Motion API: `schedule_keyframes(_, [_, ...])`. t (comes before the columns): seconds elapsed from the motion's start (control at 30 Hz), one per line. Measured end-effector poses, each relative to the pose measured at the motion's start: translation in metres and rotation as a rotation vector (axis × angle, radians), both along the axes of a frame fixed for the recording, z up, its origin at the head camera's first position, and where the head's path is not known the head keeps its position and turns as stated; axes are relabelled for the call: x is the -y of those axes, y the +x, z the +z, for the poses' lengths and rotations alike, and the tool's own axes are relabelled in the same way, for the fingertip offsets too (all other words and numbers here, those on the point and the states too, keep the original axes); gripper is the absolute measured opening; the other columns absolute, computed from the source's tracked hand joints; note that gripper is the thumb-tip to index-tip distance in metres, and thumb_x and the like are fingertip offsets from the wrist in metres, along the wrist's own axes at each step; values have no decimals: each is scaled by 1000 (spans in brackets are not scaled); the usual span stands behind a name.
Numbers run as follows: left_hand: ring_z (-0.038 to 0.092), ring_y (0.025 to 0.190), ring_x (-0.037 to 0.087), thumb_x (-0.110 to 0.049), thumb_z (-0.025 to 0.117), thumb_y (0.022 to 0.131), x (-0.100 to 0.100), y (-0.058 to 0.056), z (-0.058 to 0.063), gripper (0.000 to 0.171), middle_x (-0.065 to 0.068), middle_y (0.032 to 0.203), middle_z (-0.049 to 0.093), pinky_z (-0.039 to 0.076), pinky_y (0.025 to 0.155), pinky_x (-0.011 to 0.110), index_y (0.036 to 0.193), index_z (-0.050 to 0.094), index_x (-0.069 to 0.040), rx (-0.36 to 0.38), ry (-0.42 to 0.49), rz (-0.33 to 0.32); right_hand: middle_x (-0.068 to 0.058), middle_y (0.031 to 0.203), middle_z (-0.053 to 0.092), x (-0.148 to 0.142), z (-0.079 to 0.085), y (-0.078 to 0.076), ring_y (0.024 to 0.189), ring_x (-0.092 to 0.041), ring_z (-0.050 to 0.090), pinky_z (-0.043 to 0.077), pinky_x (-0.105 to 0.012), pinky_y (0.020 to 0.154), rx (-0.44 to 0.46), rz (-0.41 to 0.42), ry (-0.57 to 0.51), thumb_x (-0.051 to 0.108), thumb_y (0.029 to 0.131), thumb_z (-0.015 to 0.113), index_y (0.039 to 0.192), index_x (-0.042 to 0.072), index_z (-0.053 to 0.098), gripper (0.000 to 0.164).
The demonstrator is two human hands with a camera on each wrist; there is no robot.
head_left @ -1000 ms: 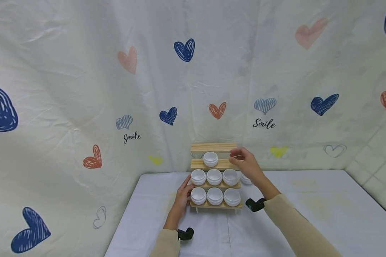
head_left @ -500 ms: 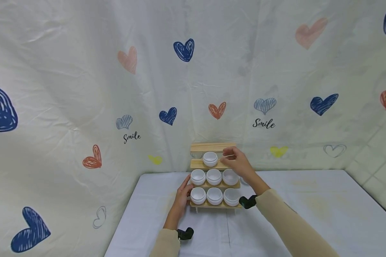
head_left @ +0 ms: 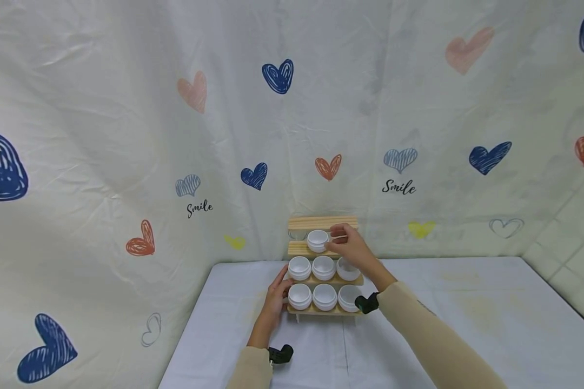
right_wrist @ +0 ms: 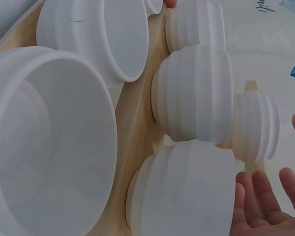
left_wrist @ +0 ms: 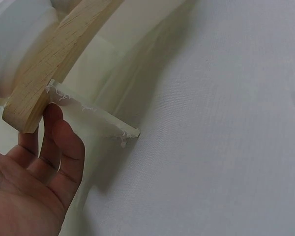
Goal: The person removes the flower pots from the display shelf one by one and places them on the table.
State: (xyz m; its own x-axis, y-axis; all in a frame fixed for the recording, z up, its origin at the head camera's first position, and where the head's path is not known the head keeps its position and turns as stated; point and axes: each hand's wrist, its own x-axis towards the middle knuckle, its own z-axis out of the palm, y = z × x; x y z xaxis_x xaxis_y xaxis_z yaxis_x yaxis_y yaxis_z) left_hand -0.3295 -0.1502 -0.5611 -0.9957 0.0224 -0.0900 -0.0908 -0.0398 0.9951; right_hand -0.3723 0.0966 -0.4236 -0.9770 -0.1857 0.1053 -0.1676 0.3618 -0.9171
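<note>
A tiered wooden rack [head_left: 299, 248] with clear side panels carries white ribbed bowls. Its lower two tiers hold three each, and one bowl [head_left: 318, 241] sits alone on the third tier. My left hand [head_left: 274, 297] grips the rack's left side. In the left wrist view its fingers [left_wrist: 69, 140] curl under the end of a wooden shelf [left_wrist: 54, 59]. My right hand [head_left: 352, 247] reaches over the right end, fingertips right at the lone bowl's right side. The right wrist view has these fingers [right_wrist: 263, 196] spread apart, with nothing between them, near that bowl [right_wrist: 255, 125].
A white cloth covers the table [head_left: 467, 324] under the rack. Right behind it hangs a pale curtain [head_left: 350, 108] printed with hearts. White tiles [head_left: 569, 265] line the right side. Each wrist wears a small black device [head_left: 280, 354].
My right hand has moved left along the third tier to the lone bowl. A bowl visible earlier beside the rack's right side is now hidden behind my arm. The left hand stays put.
</note>
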Motion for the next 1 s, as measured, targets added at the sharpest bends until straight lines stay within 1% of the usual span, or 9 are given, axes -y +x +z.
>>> schedule_keyframes(0.3, [61, 96, 12, -31, 54, 99, 1, -2, -2, 62, -1, 112, 68, 52, 70, 30, 159, 38, -32, 4, 11, -9, -18, 144, 53, 7, -6, -7, 128, -37, 57, 50, -49, 105, 15, -4, 21, 23, 93, 74, 142, 10, 47, 57])
schedule_keyframes(0.4, [61, 97, 12, -31, 54, 99, 1, -2, -2, 62, -1, 113, 68, 52, 71, 30, 159, 38, -32, 6, 14, -11, -19, 143, 54, 8, -6, -9, 127, -36, 57, 51, -48, 104, 10, -5, 33, 22, 93, 74, 142, 10, 48, 58])
schedule_keyframes(0.57, [61, 96, 12, -32, 55, 99, 0, -2, -1, 61, -1, 113, 68, 52, 70, 30, 158, 39, -33, 8, 10, -1, -21, 142, 55, 13, -6, -10, 124, -36, 57, 51, -47, 103, -2, 0, 67, 24, 92, 75, 142, 8, 48, 59])
schedule_keyframes(0.7, [61, 95, 12, -31, 55, 98, 0, -2, 0, 61, -1, 111, 68, 52, 69, 30, 158, 40, -34, 7, 10, -6, -21, 141, 54, 15, -6, -9, 125, -36, 57, 50, -48, 103, 0, -5, 81, 25, 91, 76, 141, 8, 48, 59])
schedule_keyframes(0.9, [61, 98, 13, -30, 53, 99, 1, -3, -2, 61, 2, 117, 68, 53, 72, 31, 158, 39, -32, 5, 4, -11, -24, 140, 57, 17, -5, -7, 127, -37, 58, 50, -48, 105, -8, -2, 89, 25, 90, 78, 139, 4, 50, 60])
schedule_keyframes(1.0, [62, 99, 13, -31, 53, 99, 1, -3, -2, 61, 3, 120, 68, 53, 73, 32, 158, 39, -33, 11, 3, -10, -24, 138, 59, 18, -6, -8, 126, -36, 59, 51, -47, 104, -13, 0, 98, 25, 89, 78, 138, 4, 50, 60])
